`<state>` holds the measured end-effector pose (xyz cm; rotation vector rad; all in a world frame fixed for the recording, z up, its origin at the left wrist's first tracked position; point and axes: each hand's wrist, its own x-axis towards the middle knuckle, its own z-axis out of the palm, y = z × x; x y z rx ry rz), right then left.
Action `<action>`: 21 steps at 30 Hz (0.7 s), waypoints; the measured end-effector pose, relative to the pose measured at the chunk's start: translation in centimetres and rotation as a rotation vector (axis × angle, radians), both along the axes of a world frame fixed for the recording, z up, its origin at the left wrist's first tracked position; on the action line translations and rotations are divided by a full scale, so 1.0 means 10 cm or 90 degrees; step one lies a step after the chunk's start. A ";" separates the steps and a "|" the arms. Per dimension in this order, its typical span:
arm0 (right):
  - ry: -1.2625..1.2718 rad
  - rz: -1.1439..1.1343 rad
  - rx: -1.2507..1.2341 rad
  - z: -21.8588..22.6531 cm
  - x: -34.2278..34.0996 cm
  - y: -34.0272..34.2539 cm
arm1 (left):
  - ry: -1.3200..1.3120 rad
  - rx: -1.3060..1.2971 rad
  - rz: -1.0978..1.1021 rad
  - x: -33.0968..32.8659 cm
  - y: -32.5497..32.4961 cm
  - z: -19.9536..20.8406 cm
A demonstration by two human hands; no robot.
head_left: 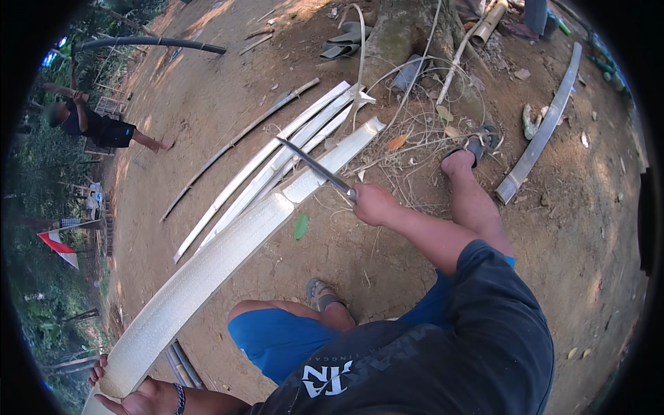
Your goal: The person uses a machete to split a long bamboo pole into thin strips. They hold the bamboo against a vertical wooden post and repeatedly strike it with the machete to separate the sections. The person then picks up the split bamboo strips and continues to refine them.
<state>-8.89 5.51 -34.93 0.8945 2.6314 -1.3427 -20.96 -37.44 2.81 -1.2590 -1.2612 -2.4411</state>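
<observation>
Looking down, head view: packed brown dirt ground (pixel 387 263), outdoors, rough grey tree trunk (pixel 398 38) at the far edge. Right grip (pixel 373 204) closed round the handle of a long dark metal blade (pixel 311 164); it crosses over a pale trough-shaped split-bamboo length (pixel 207 266), contact unclear. Left grip (pixel 142 398) clasps that length's lower-left end across its width. Long pale bamboo strips (pixel 242 180) lie just beyond. Tangled tan fibres (pixel 415 149) crowd the blade's right side; bare dirt stretches left past the strips.
</observation>
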 end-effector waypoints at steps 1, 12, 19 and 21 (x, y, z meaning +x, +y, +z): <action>0.025 0.085 -0.028 0.33 0.05 -0.18 | -0.011 -0.013 0.037 -0.11 0.00 -0.01; -0.076 0.010 -0.056 -0.43 -0.18 0.79 | -0.038 -0.048 0.150 -0.43 0.30 0.19; -0.105 0.056 -0.031 -1.52 -0.08 1.41 | -0.136 0.004 0.149 -0.61 0.39 0.35; -0.140 -0.048 -0.035 -2.11 0.01 1.72 | -0.282 0.093 -0.073 -0.69 -0.04 0.58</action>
